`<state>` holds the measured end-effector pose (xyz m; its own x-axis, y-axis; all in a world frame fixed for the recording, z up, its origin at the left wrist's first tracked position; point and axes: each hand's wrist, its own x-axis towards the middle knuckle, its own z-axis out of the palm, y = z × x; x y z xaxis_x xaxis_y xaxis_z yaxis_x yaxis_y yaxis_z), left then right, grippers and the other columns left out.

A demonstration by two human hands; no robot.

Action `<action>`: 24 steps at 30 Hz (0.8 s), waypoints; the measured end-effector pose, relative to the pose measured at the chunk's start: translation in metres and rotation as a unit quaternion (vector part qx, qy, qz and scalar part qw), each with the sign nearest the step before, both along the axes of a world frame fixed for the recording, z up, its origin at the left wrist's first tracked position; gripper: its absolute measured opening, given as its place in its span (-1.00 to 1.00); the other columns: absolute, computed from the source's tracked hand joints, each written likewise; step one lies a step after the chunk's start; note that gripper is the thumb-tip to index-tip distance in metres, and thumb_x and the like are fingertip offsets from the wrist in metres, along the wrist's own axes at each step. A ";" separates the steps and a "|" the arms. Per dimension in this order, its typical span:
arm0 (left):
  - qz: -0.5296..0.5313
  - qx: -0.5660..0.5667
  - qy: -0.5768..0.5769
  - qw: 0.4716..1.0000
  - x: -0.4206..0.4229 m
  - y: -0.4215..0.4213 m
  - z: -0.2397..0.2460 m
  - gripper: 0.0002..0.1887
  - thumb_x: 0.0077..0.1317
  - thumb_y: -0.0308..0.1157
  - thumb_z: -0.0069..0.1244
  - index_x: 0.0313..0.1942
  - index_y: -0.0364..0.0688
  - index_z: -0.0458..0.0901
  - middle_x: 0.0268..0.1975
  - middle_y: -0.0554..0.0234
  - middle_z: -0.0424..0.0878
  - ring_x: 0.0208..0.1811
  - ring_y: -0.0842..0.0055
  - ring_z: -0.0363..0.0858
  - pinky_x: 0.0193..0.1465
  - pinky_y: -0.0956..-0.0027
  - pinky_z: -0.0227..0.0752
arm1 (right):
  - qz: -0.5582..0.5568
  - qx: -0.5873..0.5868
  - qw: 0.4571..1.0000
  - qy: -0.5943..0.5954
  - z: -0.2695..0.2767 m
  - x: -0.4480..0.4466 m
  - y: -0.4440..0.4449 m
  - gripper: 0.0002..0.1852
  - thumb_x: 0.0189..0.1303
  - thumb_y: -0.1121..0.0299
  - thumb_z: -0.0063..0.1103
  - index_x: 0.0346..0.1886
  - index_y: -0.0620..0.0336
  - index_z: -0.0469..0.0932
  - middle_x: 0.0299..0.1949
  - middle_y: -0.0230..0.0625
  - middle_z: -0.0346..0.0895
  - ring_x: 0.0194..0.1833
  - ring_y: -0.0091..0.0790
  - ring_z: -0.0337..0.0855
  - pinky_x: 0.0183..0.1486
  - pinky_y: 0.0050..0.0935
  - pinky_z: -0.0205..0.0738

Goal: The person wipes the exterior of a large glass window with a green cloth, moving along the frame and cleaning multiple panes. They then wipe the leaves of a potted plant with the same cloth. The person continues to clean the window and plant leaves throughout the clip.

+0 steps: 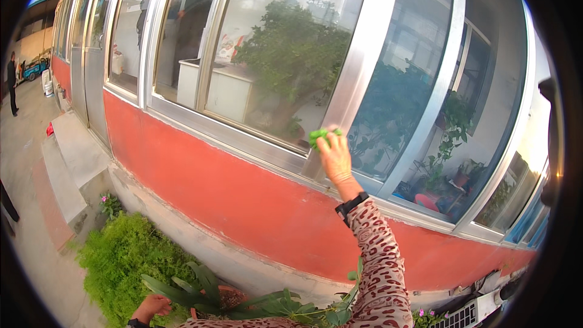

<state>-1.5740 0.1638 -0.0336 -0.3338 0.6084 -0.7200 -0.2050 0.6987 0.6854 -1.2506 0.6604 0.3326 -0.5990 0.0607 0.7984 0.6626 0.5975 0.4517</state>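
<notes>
My right hand presses a bunched green cloth against the metal window frame, near the lower right corner of a large glass pane. The right arm is stretched out in a patterned sleeve, with a black band at the wrist. At the bottom left, my left hand hangs low with its fingers curled, beside the long leaves of a potted plant. Nothing shows in it. The glass reflects a tree, and a white cabinet stands behind it.
Below the windows runs a red wall. A feathery green bush grows at lower left, near concrete steps. A person stands at far left near a blue vehicle. A slotted crate lies at lower right.
</notes>
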 end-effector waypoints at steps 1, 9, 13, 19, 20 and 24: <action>-0.009 -0.001 0.000 1.000 -0.010 0.007 0.001 -0.73 0.31 -0.28 -0.03 -0.14 -0.30 0.60 -0.38 0.14 0.71 -0.45 0.44 0.69 -0.39 0.42 0.56 | -0.002 -0.024 0.999 0.045 0.022 -0.005 0.005 -0.58 -0.17 0.51 0.25 -0.12 0.06 0.46 -0.09 -0.16 0.36 -0.01 -0.04 0.38 0.04 -0.21 0.37; 0.024 -0.004 0.051 0.998 -0.058 0.005 0.015 -0.76 0.30 -0.26 -0.01 -0.21 -0.26 0.61 -0.38 0.19 0.70 -0.44 0.50 0.66 -0.41 0.43 0.52 | -0.136 0.107 0.973 0.154 0.284 -0.026 0.058 -0.60 0.15 0.27 0.11 0.10 -0.14 0.46 -0.03 -0.16 0.46 -0.07 -0.03 0.46 0.04 -0.18 0.32; 0.019 -0.022 0.048 0.998 -0.069 0.007 0.016 -0.75 0.29 -0.26 0.00 -0.19 -0.24 0.61 -0.38 0.19 0.69 -0.43 0.51 0.66 -0.39 0.43 0.51 | -0.148 0.052 0.949 0.272 0.319 -0.029 0.070 -0.59 0.20 0.05 0.02 0.13 -0.24 0.46 0.04 -0.18 0.44 0.00 -0.02 0.46 0.09 -0.20 0.30; -0.006 -0.007 0.031 0.999 -0.077 0.026 0.011 -0.75 0.29 -0.27 -0.02 -0.15 -0.24 0.60 -0.39 0.21 0.69 -0.44 0.51 0.65 -0.39 0.44 0.50 | -0.082 0.136 0.977 0.143 0.173 -0.022 0.049 -0.65 0.09 0.31 0.19 0.00 0.00 0.50 -0.07 -0.20 0.46 -0.03 -0.11 0.44 0.00 -0.23 0.29; -0.020 -0.006 0.030 0.999 -0.079 0.031 0.011 -0.75 0.30 -0.27 -0.02 -0.14 -0.24 0.60 -0.39 0.21 0.69 -0.44 0.51 0.65 -0.39 0.43 0.50 | -0.086 0.114 0.983 0.118 0.141 -0.020 0.041 -0.64 0.04 0.37 0.22 -0.02 0.03 0.48 -0.08 -0.20 0.45 -0.03 -0.12 0.41 0.00 -0.24 0.26; -0.049 0.012 0.056 0.997 -0.081 0.053 0.014 -0.72 0.31 -0.24 -0.06 -0.13 -0.25 0.57 -0.36 0.22 0.67 -0.40 0.49 0.62 -0.38 0.38 0.45 | -0.089 -0.039 0.991 0.091 0.029 -0.016 0.007 -0.49 -0.13 0.48 0.30 0.00 0.03 0.44 0.00 -0.19 0.37 -0.01 -0.06 0.34 0.08 -0.19 0.26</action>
<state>-1.6555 0.2163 -0.0195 -0.3504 0.6579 -0.6666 -0.0574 0.6953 0.7164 -1.2669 0.6677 0.3617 -0.4193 0.2182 0.8812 0.8272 0.4918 0.2718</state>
